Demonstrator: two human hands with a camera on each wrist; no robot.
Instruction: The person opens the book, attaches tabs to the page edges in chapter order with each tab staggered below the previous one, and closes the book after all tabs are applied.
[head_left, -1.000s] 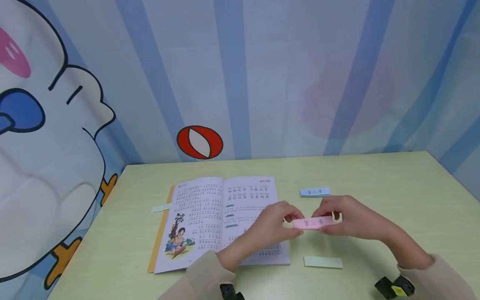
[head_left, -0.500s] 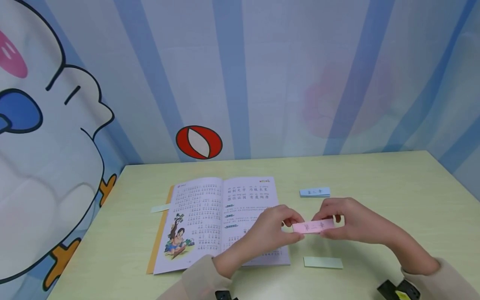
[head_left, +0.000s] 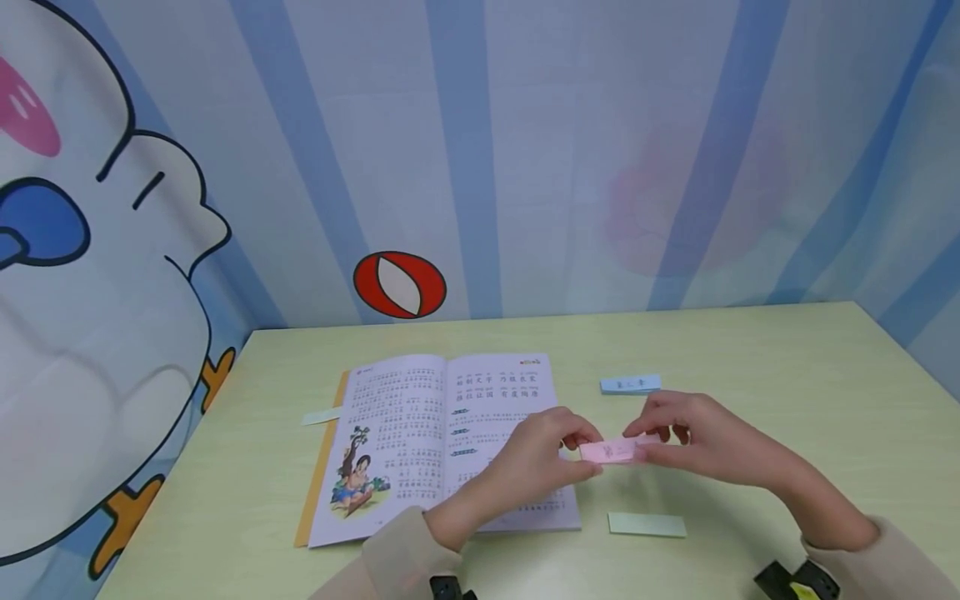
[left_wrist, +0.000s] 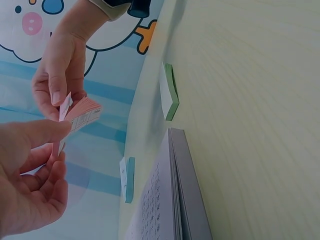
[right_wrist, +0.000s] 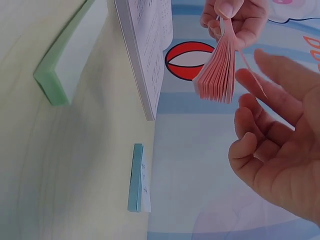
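Observation:
Over the right page's edge, a pink sticky note pad with handwriting on top is held up between both hands. The left hand pinches its left end between thumb and fingers. At the other end, the right hand has thumb and index finger on the top sticky note, which stands apart from the rest. In the right wrist view, the pad's free sheets fan out below the left fingers. The right hand's other fingers curl loosely beside the pad.
An open book lies left of the pad, with a pale strip sticking out at its left edge. A blue sticky note pad lies behind the hands, a green one in front. A printed backdrop stands behind the table.
The right thumb and index have slid inward along the pink pad's top, and its right end now shows less. Both hands shift slightly; book and other pads stay put.

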